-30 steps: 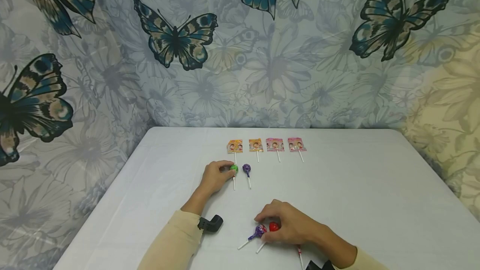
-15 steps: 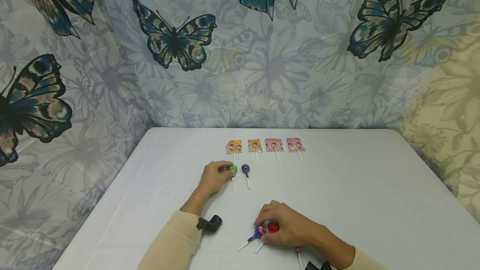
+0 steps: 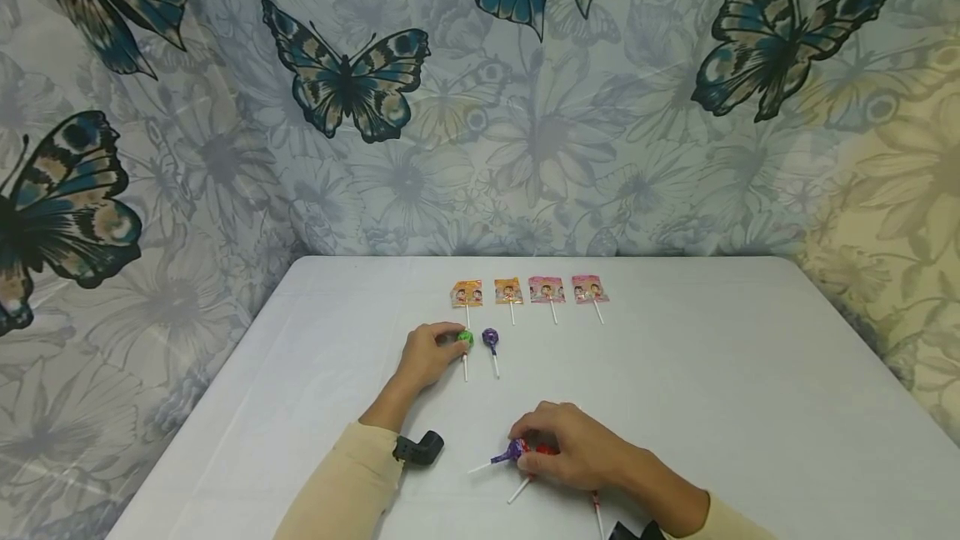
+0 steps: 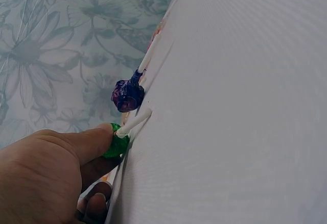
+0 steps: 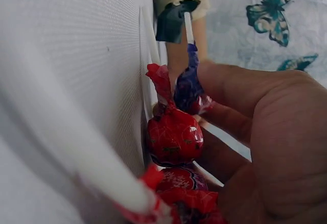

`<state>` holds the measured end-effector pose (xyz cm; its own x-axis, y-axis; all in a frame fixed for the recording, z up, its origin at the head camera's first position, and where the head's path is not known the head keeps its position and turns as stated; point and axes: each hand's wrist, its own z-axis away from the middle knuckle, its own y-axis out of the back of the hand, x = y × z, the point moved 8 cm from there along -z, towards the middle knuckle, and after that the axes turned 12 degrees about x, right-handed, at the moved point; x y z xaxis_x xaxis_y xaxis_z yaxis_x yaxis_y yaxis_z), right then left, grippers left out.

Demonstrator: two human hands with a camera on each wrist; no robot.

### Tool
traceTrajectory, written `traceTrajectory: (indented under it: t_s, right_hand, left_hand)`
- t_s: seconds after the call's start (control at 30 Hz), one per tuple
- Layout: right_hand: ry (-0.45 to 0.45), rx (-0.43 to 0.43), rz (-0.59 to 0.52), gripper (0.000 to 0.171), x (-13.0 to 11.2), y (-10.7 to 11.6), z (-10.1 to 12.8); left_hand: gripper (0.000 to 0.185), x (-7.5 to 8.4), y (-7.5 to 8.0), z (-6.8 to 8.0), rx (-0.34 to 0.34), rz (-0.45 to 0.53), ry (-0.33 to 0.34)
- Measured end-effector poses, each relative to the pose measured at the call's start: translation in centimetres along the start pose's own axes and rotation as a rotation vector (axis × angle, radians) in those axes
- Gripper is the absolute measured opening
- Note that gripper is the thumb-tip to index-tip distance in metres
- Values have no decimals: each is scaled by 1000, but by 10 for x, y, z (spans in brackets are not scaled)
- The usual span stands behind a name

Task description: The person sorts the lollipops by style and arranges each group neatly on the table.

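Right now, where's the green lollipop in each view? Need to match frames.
Head: just below centre, slightly left; green lollipop pinched in the left hand, left of a purple-wrapped lollipop.
Left wrist: lower left; green lollipop at the fingertips, below the purple-wrapped lollipop.
Right wrist: not visible.
Shared landmark: white tabletop, seen in all three, right side in left wrist, left side in right wrist.
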<state>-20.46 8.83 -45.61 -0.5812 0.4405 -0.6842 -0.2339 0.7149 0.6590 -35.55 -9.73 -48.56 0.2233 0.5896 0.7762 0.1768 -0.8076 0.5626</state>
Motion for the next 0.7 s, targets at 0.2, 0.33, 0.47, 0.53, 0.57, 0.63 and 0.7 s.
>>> traceTrajectory:
  t_s: [0.2,0.33,0.47,0.53,0.57,0.63,0.7]
  right_hand:
    - [18,45,-105,23,-3,3,-2]
    - [45,91,-213,24,-6,7,-3]
    - [12,108,-298,26,-4,9,-4]
    - [-25,104,-330,27,-3,10,-4]
    - [-37,105,-337,27,-2,10,-4]
    - [-69,111,-358,28,1,10,-5]
    - [-106,126,-370,29,3,11,-5]
  left_hand:
    - [24,0,0,0,6,7,-1]
    - [23,1,0,1,19,-5,-22]
    - [24,1,0,1,15,-5,-11]
    - [25,1,0,2,8,3,3]
    - [25,1,0,2,6,0,5]
    - [25,2,0,1,2,0,8]
    - [25,2,0,1,2,-1,9]
